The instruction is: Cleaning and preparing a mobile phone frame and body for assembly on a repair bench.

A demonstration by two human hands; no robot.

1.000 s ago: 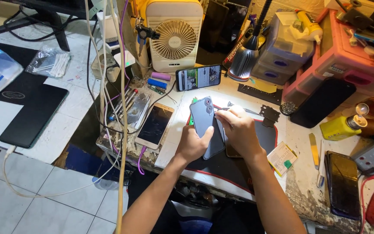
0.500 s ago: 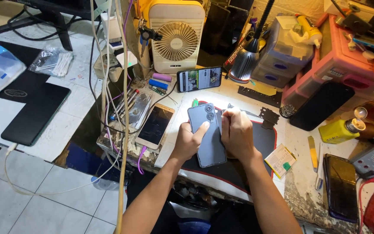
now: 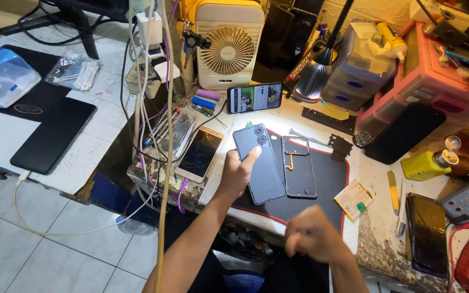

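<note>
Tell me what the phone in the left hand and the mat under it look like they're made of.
The phone, held back-up by the left hand, looks like smooth grey-blue plastic or glass: the lamp leaves a soft sheen on it, though the look alone can't settle which. The mat looks like matte black rubber or soft fabric with a red edge; it lies flat and shows no glare.

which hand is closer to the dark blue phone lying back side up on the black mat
Left. The left hand holds the dark blue phone by its left edge, thumb on its back. The right hand is pulled back, loosely closed, nearer the person and clear of the phone.
</note>
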